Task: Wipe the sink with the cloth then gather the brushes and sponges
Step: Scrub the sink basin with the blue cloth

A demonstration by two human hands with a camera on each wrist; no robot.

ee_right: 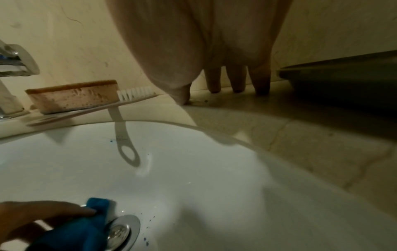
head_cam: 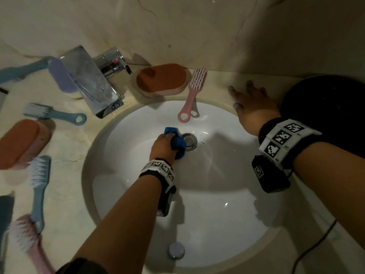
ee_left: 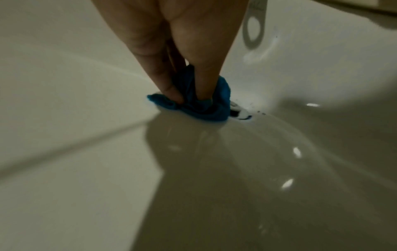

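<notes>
The blue cloth was bunched into a crumpled wad at the bottom of the white sink, pressed against the basin just beside the metal drain. The left hand clutched it with curled fingers. The right hand lay flat with fingers spread on the counter, near the pink brush and orange sponge.

A home bathroom: a white basin set in a marble counter, with a chrome tap.
</notes>
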